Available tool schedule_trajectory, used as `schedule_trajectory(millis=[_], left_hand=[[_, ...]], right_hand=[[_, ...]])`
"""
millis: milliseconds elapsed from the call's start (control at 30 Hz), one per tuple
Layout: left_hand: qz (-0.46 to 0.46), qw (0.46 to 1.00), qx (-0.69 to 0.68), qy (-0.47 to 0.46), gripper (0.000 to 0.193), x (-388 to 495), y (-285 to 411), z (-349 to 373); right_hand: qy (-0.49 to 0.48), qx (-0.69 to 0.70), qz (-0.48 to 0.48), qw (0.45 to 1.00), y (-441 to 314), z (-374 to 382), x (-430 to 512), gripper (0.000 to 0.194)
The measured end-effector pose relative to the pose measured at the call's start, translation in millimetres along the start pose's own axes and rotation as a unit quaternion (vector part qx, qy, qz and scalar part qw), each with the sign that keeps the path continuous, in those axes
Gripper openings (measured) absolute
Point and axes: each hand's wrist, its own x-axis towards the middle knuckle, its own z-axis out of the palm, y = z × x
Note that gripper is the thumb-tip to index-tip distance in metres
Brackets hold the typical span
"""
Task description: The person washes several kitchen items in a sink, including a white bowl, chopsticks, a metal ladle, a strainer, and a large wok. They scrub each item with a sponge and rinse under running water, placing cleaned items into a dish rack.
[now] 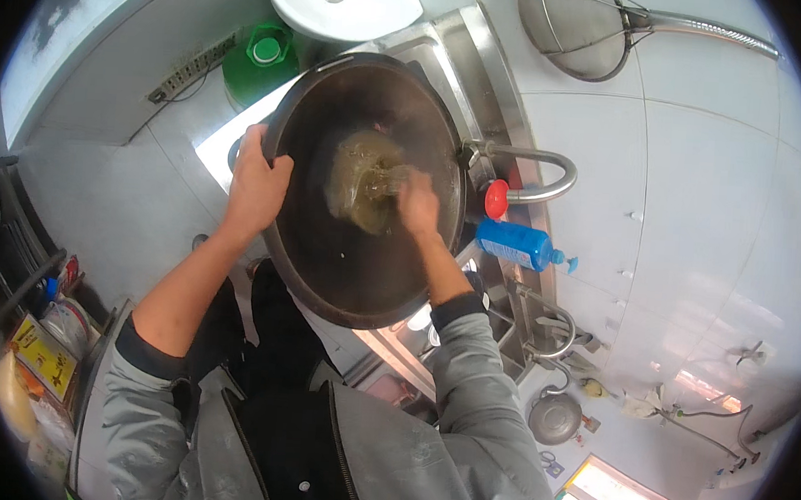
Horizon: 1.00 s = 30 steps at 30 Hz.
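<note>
A large dark wok (365, 268) is tilted over the edge of a stainless steel sink, its inside facing me. My left hand (256, 186) grips its left rim, thumb on the inside edge and fingers around the outside. Inside the wok is my right hand (417, 203), blurred by motion. Its fingers are closed on a blurred pale scrubber (392, 179), whose exact kind I cannot make out. Murky, yellowish water (358, 209) pools around it at the wok's middle. A curved steel faucet (550, 166) reaches out just right of the wok.
A blue pump bottle (514, 244) and a red cup-shaped piece (496, 199) stand close on the right. Behind the wok are a green jug (260, 63) and a white basin (346, 6). A large strainer (579, 34) hangs on the tiled wall. Packaged goods (43, 359) fill the left shelf.
</note>
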Motion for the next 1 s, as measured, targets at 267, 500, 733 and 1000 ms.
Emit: schedule_trajectory(millis=[267,500,733,1000], left_hand=[[-0.041,0.999,-0.021,-0.009,0.040,2.1,-3.9,1.0],[0.010,1.000,0.017,0.005,0.036,4.1,-7.6,3.1],[0.041,0.996,0.073,-0.005,0.032,-0.3,-1.4,3.1],[-0.015,0.944,0.329,-0.004,0.048,-1.4,12.4,4.5]], right_hand=[[0.133,0.187,0.078,0.970,-104.1,17.9,146.2,0.042],[-0.075,0.357,-0.146,0.920,-191.6,11.8,-24.6,0.044],[-0.217,-0.082,-0.108,0.967,-14.2,-85.4,-135.6,0.037],[0.025,0.006,0.227,0.974,81.3,-66.6,-69.6,0.060]])
